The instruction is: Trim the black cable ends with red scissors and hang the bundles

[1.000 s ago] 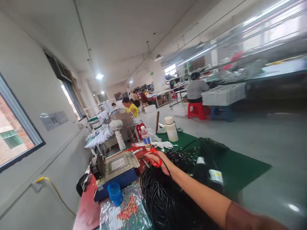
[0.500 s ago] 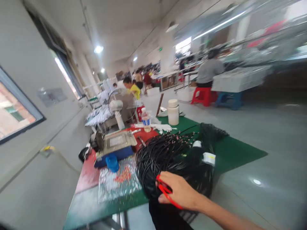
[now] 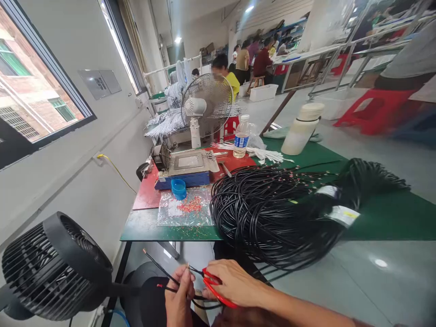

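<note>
Down at six o'clock, the left hand [image 3: 180, 290] pinches slim black cable [image 3: 160, 267], ends tipped orange and red; at its three o'clock, the right hand [image 3: 235, 281] grips red-handled scissors [image 3: 220, 297]!

Open gap here between left fingers [image 3: 184, 282] and desk [image 3: 139, 230], but black cables [image 3: 255, 213] bulge over its edge on the right, dark fan [image 3: 83, 263] crowding the left!

This is a factory workshop: a coil of glossy black cables [image 3: 259, 209] lies on a green-topped desk [image 3: 395, 218] near a blue, box-shaped metal machine [image 3: 185, 180]; behind, thin white wires [image 3: 166, 125] lie heaped and people [image 3: 261, 63] line a long white-topped desk [image 3: 315, 54].
</note>
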{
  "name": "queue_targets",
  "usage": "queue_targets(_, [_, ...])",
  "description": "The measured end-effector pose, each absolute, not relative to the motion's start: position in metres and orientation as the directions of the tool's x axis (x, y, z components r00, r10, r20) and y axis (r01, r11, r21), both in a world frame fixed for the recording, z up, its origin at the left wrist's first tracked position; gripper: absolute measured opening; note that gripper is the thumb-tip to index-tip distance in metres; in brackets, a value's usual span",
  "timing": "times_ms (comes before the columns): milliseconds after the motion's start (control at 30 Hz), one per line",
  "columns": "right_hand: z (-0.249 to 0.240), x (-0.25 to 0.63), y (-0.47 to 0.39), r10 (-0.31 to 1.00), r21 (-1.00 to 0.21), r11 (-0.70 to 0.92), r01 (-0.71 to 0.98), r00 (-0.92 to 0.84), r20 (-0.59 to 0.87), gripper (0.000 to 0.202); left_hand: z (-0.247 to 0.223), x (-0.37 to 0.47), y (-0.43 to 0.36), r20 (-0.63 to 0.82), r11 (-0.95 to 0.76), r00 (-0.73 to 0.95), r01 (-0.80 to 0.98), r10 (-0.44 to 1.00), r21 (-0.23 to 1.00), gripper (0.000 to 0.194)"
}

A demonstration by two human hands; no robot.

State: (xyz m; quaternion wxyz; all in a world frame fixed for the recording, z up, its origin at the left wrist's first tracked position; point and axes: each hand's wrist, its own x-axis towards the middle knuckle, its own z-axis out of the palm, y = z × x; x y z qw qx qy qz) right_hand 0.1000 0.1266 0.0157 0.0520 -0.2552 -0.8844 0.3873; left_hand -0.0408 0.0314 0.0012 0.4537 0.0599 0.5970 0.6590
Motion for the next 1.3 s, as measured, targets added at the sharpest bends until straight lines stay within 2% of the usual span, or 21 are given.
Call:
queue_targets(133, [0.01, 0.097, 0.124, 0.511, -0.694, 0.575, 0.433, -0.852, -0.108, 0.041, -0.008, -0.04, 0.033, -0.433, 0.153, -0.574, -0.471, 0.695, 0.869, 0.031])
queue_targets(300, [0.008, 0.094, 0.124, 0.53, -0.695, 0.553, 0.459, -0.838, -0.132, 0.046, -0.014, -0.041, 0.033, -0.443, 0.205, -0.644, -0.411, 0.624, 0.888, 0.037])
queue_targets(433, [0.006, 0.092, 0.123, 0.535, -0.73, 0.52, 0.444, -0.835, -0.127, 0.048, -0.015, -0.039, 0.032, -0.407, 0.21, -0.683, -0.356, 0.606, 0.911, 0.038])
queue_targets(567, [0.0, 0.087, 0.123, 0.541, -0.808, 0.428, 0.405, -0.831, -0.13, 0.054, -0.013, -0.037, 0.032, -0.418, 0.168, -0.676, -0.405, 0.606, 0.899, 0.036])
queue_targets(667, [-0.004, 0.082, 0.125, 0.556, -0.885, 0.276, 0.376, -0.813, -0.172, 0.056, -0.01, -0.036, 0.032, -0.462, 0.143, -0.635, -0.487, 0.619, 0.862, 0.036])
queue_targets(767, [-0.002, 0.073, 0.129, 0.544, -0.961, -0.02, 0.275, -0.803, -0.241, 0.05, -0.006, -0.036, 0.029, -0.495, 0.12, -0.565, -0.571, 0.66, 0.812, 0.037])
queue_targets(867, [0.001, 0.065, 0.132, 0.481, -0.928, -0.349, 0.131, -0.825, -0.298, 0.049, 0.001, -0.035, 0.027, -0.514, 0.09, -0.551, -0.62, 0.657, 0.779, 0.039])
queue_targets(933, [0.001, 0.06, 0.132, 0.444, -0.889, -0.452, 0.078, -0.844, -0.3, 0.048, 0.005, -0.034, 0.026, -0.531, 0.087, -0.556, -0.634, 0.639, 0.768, 0.041])
queue_targets(1100, [-0.002, 0.056, 0.129, 0.415, -0.871, -0.488, 0.054, -0.864, -0.286, 0.047, 0.003, -0.035, 0.024, -0.505, 0.105, -0.54, -0.606, 0.673, 0.789, 0.036])
queue_targets(1300, [-0.004, 0.061, 0.124, 0.45, -0.919, -0.389, 0.059, -0.859, -0.245, 0.04, 0.0, -0.035, 0.023, -0.464, 0.116, -0.538, -0.557, 0.704, 0.822, 0.029])
